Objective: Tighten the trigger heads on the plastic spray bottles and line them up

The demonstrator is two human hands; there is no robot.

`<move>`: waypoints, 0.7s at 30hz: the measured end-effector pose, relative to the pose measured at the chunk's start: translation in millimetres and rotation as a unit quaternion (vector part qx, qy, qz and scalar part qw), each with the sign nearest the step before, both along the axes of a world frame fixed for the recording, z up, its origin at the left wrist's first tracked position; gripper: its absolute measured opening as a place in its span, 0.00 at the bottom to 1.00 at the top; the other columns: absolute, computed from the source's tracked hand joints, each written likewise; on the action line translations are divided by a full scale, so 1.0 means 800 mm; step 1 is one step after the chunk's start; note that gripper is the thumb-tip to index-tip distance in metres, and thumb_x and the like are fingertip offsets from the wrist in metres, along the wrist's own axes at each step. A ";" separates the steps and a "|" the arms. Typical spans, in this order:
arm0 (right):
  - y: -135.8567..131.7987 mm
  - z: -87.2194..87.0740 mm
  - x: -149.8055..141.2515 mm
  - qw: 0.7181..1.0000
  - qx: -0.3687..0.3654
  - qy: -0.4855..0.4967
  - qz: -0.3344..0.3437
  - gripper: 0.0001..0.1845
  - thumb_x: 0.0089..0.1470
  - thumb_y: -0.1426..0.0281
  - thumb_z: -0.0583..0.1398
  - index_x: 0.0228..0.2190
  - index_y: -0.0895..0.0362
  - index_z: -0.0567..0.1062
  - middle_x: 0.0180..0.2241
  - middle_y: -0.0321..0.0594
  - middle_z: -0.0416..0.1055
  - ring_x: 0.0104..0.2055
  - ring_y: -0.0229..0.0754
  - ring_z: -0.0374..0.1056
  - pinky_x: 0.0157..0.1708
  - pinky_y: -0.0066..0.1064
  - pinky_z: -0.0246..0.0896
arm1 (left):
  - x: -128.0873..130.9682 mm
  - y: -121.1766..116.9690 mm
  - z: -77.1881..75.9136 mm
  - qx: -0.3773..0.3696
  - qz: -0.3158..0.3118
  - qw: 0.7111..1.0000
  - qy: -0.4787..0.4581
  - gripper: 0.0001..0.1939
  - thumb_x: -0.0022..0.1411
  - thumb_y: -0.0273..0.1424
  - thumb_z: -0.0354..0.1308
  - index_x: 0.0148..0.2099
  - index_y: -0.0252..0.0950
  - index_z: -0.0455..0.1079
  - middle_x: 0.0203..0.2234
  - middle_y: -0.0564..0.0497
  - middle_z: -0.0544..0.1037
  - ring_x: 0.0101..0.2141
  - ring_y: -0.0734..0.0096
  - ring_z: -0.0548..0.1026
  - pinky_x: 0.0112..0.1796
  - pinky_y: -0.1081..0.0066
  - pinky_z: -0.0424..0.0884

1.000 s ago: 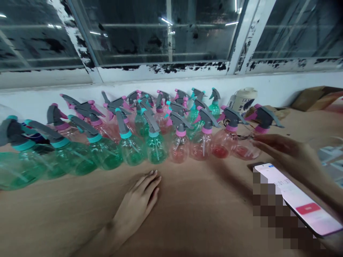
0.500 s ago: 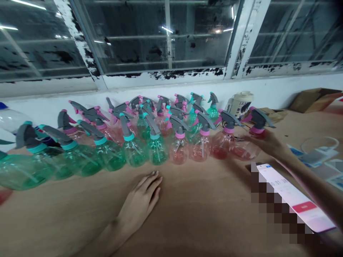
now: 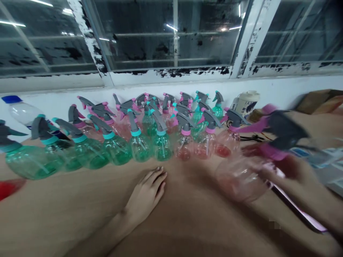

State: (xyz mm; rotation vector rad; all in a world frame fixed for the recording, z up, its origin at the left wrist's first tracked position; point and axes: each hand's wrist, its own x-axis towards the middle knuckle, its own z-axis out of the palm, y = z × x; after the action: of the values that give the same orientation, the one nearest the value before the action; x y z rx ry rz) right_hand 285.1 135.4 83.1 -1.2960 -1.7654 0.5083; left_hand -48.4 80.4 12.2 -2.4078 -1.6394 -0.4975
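Note:
My right hand grips a pink spray bottle with a grey and pink trigger head, tilted and blurred by motion above the table. Flat on the wooden table rests my left hand, fingers stretched out and holding nothing. Just beyond it stands a row of spray bottles, among them a green spray bottle with a turquoise collar and a clear pink spray bottle with a pink collar. More pink and green ones crowd behind, partly hidden.
A phone lies under my right forearm, largely covered. Behind are a white cup, black cables and a cardboard box. A blue-capped bottle stands at far left, a red object nearer. Clear plastic packets lie right.
My right hand has lifted the pink spray bottle from the right end of the row and brought it nearer, tilting it. My left hand stays flat; the view has shifted slightly.

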 end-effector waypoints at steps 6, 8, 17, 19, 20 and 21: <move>-0.026 -0.017 -0.091 0.985 0.003 -0.121 0.124 0.25 0.41 0.51 0.62 0.40 0.51 0.73 0.39 0.41 0.76 0.39 0.56 0.72 0.41 0.49 0.67 | 0.001 -0.001 -0.001 0.002 -0.002 1.000 0.001 0.15 0.66 0.26 0.44 0.51 0.32 0.67 0.50 0.45 0.71 0.51 0.63 0.68 0.50 0.60 0.67; -0.026 -0.017 -0.106 0.982 0.034 -0.129 0.134 0.29 0.42 0.51 0.62 0.45 0.50 0.70 0.47 0.42 0.72 0.43 0.54 0.71 0.42 0.48 0.67 | 0.001 -0.002 -0.001 0.001 -0.003 1.000 0.000 0.15 0.65 0.25 0.45 0.51 0.32 0.67 0.50 0.45 0.71 0.51 0.63 0.68 0.50 0.61 0.67; -0.023 -0.025 -0.119 0.968 0.042 -0.158 0.191 0.32 0.43 0.55 0.63 0.50 0.47 0.66 0.38 0.37 0.75 0.43 0.53 0.71 0.39 0.47 0.68 | 0.004 -0.004 0.000 -0.011 -0.001 1.000 0.000 0.15 0.64 0.25 0.48 0.52 0.30 0.66 0.50 0.44 0.71 0.51 0.60 0.68 0.50 0.59 0.67; -0.023 -0.026 -0.118 0.964 0.034 -0.171 0.203 0.31 0.43 0.54 0.63 0.49 0.48 0.66 0.37 0.38 0.75 0.42 0.53 0.71 0.38 0.46 0.69 | 0.004 -0.003 -0.002 -0.011 0.000 1.000 0.003 0.15 0.64 0.25 0.48 0.52 0.31 0.66 0.50 0.44 0.71 0.51 0.60 0.68 0.50 0.59 0.67; -0.023 -0.026 -0.118 0.962 0.028 -0.173 0.209 0.29 0.43 0.54 0.63 0.48 0.48 0.67 0.38 0.38 0.75 0.42 0.53 0.71 0.38 0.46 0.69 | 0.004 -0.002 -0.003 -0.011 0.001 1.000 0.004 0.15 0.64 0.25 0.48 0.52 0.31 0.66 0.50 0.44 0.71 0.51 0.60 0.68 0.50 0.59 0.67; -0.022 -0.026 -0.118 0.961 0.024 -0.171 0.215 0.28 0.43 0.54 0.63 0.46 0.49 0.67 0.39 0.39 0.74 0.43 0.52 0.71 0.38 0.45 0.69 | 0.004 -0.002 -0.003 -0.011 0.003 1.000 0.004 0.15 0.64 0.25 0.48 0.52 0.31 0.66 0.50 0.44 0.71 0.51 0.60 0.68 0.50 0.59 0.67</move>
State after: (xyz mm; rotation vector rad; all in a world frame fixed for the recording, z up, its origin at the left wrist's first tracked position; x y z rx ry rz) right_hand 190.8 117.8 62.2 -1.0058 -2.3569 0.4951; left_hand -44.9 78.6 9.8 -2.4163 -1.6569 -0.4702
